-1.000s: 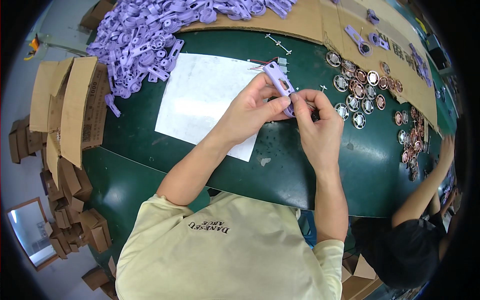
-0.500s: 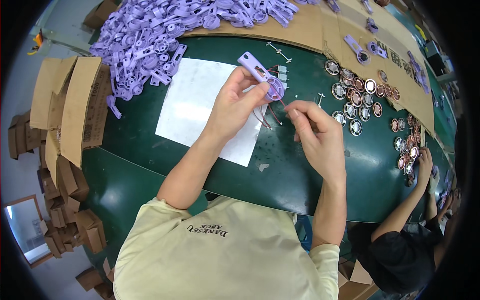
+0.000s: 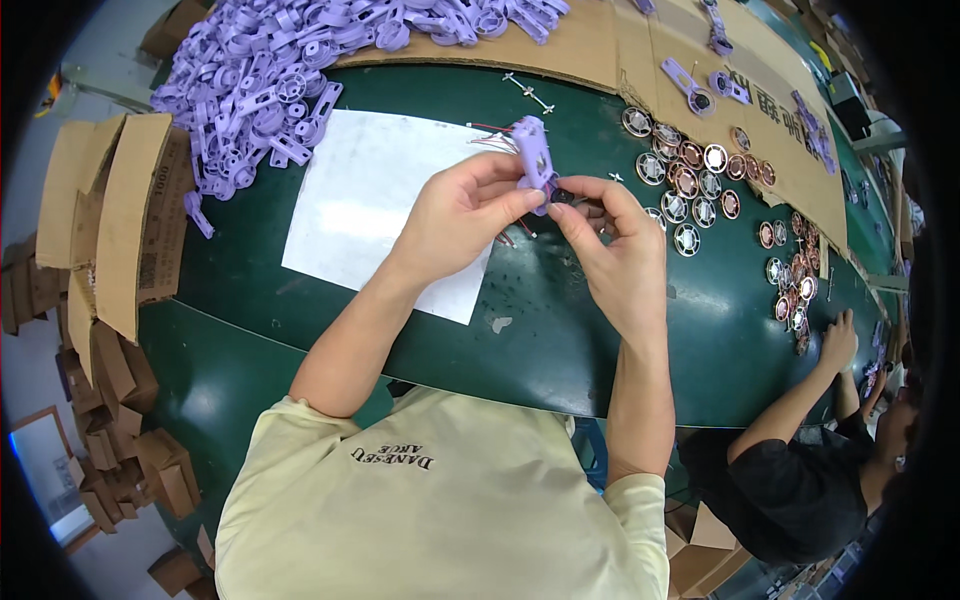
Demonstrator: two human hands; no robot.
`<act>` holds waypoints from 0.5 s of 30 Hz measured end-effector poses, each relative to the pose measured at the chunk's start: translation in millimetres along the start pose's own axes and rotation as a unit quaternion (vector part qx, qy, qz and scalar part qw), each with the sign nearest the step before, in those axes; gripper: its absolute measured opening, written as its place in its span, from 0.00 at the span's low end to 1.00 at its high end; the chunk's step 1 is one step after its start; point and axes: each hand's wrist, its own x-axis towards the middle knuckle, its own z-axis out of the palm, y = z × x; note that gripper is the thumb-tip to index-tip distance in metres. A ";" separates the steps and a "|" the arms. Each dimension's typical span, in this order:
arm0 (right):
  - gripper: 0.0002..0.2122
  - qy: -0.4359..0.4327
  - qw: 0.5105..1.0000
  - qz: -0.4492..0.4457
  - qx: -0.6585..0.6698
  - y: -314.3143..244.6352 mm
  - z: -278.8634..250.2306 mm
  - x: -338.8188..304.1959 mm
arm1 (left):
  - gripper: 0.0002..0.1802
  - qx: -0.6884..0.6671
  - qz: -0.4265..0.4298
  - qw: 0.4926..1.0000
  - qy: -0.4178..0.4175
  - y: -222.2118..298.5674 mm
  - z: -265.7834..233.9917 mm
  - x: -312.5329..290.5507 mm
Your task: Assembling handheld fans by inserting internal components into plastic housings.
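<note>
Between my hands, above the green table, a purple plastic housing (image 3: 533,145) with a slotted handle is tilted up, its round end toward me. My left hand (image 3: 445,220) is closed on it, thumb and fingers gripping near the round end. My right hand (image 3: 618,245) is closed at that end's right side, fingertips pinching a small dark part (image 3: 562,196) against the housing; fingers hide most of this part. Thin red and white wires (image 3: 490,138) lie behind the housing, and more wire ends show below it.
A white sheet (image 3: 345,205) lies under my left forearm. Purple housings (image 3: 250,100) are heaped at the far left, beside cardboard boxes (image 3: 110,210). Round silver and copper-coloured rings (image 3: 686,181) spread to the right. A co-worker's hand (image 3: 838,345) rests at the table's right.
The housing has turned more upright and edge-on. My right hand has moved from a red wire below the housing up to its round end. The whole view has shifted slightly.
</note>
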 end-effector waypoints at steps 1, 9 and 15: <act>0.10 0.006 0.999 0.015 0.031 0.6 1.9 0.1 | 0.15 0.000 -0.015 1.000 -0.009 -0.8 1.2 -1.0; 0.12 0.050 0.996 -0.006 0.073 8.5 14.9 1.0 | 0.14 -0.009 -0.038 0.999 -0.013 -2.0 3.2 -3.7; 0.11 0.015 0.996 -0.025 0.084 12.8 18.6 -1.8 | 0.14 -0.071 -0.033 0.997 -0.022 -1.0 5.1 -1.6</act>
